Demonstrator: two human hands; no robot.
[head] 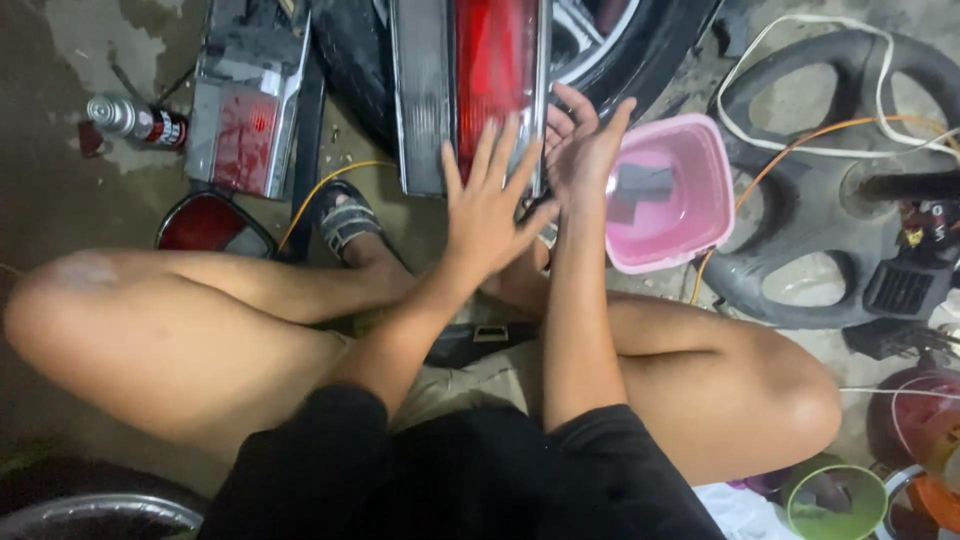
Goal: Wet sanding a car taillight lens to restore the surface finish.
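Tail lamp (480, 80) under left fingers (490, 160)

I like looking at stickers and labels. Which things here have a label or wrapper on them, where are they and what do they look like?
Spray can: lying on its side on the floor at top left, a silver cylinder with a dark label that has red and white on it.
No other packages, signs or screens show.

At twelve o'clock the tall red-and-clear plastic tail lamp (470, 90) runs off the top edge, its lower end hidden behind the left hand (487, 215). The right hand (583, 150) covers the pink plastic tub's (690, 150) near rim. At five o'clock, a green cup (835, 500) is cut off.
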